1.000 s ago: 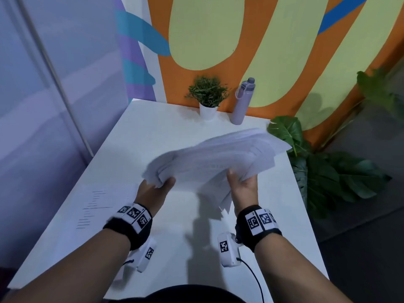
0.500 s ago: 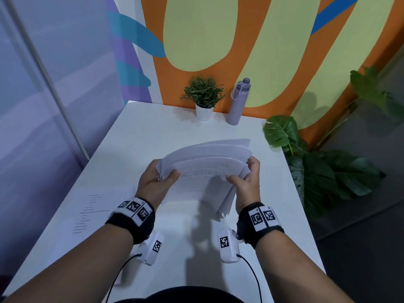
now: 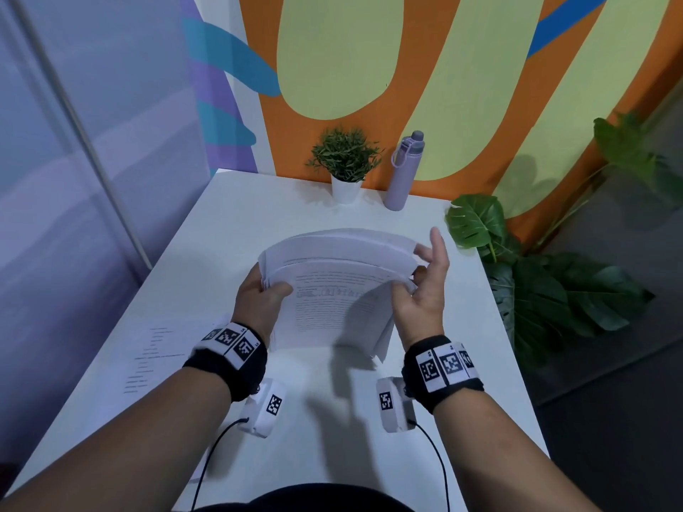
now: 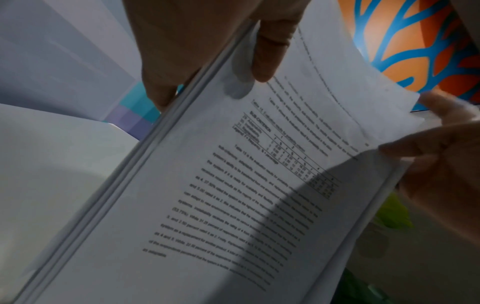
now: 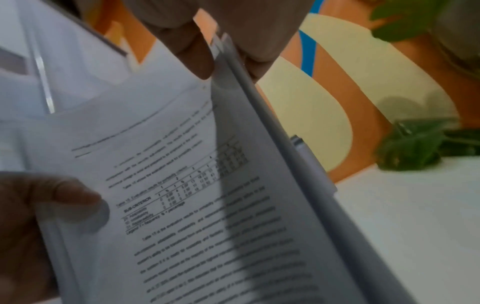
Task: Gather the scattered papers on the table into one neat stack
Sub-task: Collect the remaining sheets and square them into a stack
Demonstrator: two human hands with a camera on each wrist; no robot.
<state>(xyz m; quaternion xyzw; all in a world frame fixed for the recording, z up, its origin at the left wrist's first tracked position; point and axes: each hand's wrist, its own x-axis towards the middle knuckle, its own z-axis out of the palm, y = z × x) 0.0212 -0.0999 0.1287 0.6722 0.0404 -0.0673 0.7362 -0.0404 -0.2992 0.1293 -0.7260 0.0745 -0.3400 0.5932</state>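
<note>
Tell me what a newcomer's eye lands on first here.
First, the thick bundle of white printed papers held upright over the middle of the white table, left hand gripping one edge, right hand at the other. Next, the loud orange-and-green painted wall behind. Then one lone printed sheet lying flat at the table's left.

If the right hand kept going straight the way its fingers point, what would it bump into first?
Probably nothing nearby: the right hand, pinching the bundle of white printed papers, points up and away over the white table. The orange-and-green wall lies beyond, though depth is unclear.
</note>
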